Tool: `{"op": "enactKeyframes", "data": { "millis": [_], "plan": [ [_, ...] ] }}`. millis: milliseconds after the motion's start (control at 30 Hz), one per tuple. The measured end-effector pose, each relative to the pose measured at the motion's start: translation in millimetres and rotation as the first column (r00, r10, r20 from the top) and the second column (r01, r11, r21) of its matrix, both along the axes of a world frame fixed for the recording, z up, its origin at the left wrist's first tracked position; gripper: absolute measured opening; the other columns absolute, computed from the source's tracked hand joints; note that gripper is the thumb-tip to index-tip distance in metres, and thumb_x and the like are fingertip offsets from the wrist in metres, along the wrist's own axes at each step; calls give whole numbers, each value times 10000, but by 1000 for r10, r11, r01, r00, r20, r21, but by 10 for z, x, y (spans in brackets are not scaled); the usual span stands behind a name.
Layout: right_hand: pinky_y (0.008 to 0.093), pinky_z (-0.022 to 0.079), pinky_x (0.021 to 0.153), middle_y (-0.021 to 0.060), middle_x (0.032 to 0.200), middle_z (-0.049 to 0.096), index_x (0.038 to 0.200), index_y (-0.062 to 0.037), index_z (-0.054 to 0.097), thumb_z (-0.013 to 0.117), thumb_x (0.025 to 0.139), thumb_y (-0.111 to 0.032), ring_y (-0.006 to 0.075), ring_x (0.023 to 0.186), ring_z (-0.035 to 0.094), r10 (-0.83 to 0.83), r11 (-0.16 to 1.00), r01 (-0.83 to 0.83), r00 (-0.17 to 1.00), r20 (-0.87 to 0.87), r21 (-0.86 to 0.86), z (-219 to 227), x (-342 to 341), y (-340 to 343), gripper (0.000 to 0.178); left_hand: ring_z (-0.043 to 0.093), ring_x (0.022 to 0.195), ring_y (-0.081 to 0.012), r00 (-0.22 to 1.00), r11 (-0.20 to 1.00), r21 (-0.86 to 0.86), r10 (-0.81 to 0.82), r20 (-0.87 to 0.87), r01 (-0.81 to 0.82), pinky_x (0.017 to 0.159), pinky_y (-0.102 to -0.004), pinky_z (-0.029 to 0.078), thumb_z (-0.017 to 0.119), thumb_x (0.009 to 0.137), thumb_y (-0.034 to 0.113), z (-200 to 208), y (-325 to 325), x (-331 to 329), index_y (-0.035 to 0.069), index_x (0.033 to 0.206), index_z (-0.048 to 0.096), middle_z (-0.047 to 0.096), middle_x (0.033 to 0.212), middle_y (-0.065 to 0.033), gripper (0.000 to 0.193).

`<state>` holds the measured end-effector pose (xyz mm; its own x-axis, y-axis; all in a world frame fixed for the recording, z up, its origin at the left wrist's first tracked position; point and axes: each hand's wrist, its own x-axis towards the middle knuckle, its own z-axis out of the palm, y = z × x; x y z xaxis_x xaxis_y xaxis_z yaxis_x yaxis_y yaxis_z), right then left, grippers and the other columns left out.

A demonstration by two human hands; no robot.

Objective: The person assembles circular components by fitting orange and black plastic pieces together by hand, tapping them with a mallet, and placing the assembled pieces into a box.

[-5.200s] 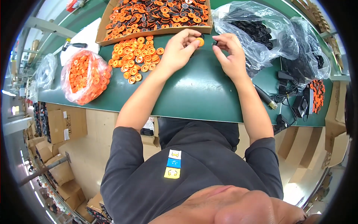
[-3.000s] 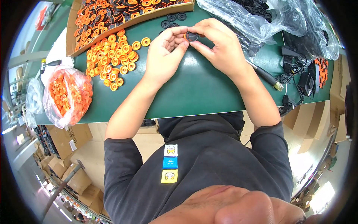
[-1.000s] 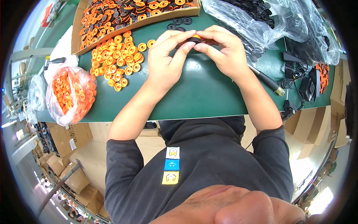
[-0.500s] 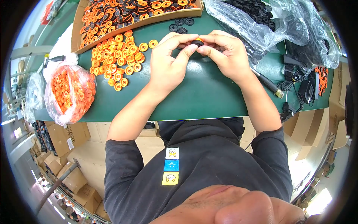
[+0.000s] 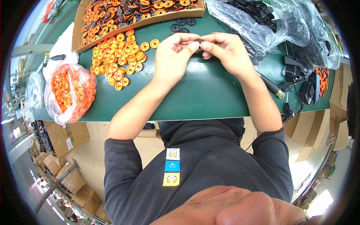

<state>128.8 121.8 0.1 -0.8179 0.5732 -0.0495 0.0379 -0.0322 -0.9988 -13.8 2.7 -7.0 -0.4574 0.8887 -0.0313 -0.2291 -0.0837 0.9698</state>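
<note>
Between my two hands, over the far middle of the green table (image 5: 195, 97), is a small black and orange wheel (image 5: 199, 40), largely hidden by the fingers. My left hand (image 5: 174, 54) pinches it from the left with thumb and forefinger. From the right, my right hand (image 5: 225, 50) grips the same wheel, its other fingers curled underneath. Just beyond the hands lie several loose black discs (image 5: 183, 25). Left of my left hand spreads a heap of orange wheel parts (image 5: 120, 56), with one orange ring (image 5: 154, 43) close to my wrist.
Along the far edge stands a cardboard tray (image 5: 140, 25) of orange and black wheels. A clear bag of orange parts (image 5: 71, 92) rests at the left. To the right are a plastic bag of black discs (image 5: 258, 18), a black-handled tool (image 5: 272, 85) and tangled cables with adapters (image 5: 300, 80).
The wheel has been tilted between my fingers, so less of its black face shows. My right fingers have curled further under it, and both hands stay in nearly the same place.
</note>
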Motion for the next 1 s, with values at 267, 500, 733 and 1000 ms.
{"op": "enactKeyframes", "data": {
  "millis": [267,500,733,1000],
  "plan": [
    [270,557,786,69,952,697,1191,35,689,548,1055,-260,113,818,650,44,999,-46,995,-95,-25,-50,56,82,355,676,925,-146,998,997,62,-51,45,48,880,-280,548,676,951,44,-33,23,-47,-35,1104,632,701,1022,-90,178],
    [255,508,698,33,882,670,1117,-30,725,693,950,-154,104,762,628,-262,824,241,964,-33,512,132,310,237,210,674,884,-256,592,957,-176,-283,-755,232,820,-358,537,692,881,75,-50,-65,-34,37,1011,675,651,933,-97,136],
    [361,518,786,126,919,648,1074,0,696,784,831,-136,282,861,651,-368,487,-29,900,235,873,-5,1158,-69,291,631,913,-338,392,952,-231,-294,-872,201,833,-427,508,667,885,141,-54,-105,-80,39,956,678,616,932,-139,124],
    [465,503,722,189,929,634,1054,-18,617,672,915,-123,405,852,628,-404,401,-250,815,415,881,74,1199,-156,183,662,868,-184,764,926,-278,-369,-529,254,813,-322,526,573,988,158,-148,59,-344,-10,1118,676,691,968,-95,237]
  ]
}}
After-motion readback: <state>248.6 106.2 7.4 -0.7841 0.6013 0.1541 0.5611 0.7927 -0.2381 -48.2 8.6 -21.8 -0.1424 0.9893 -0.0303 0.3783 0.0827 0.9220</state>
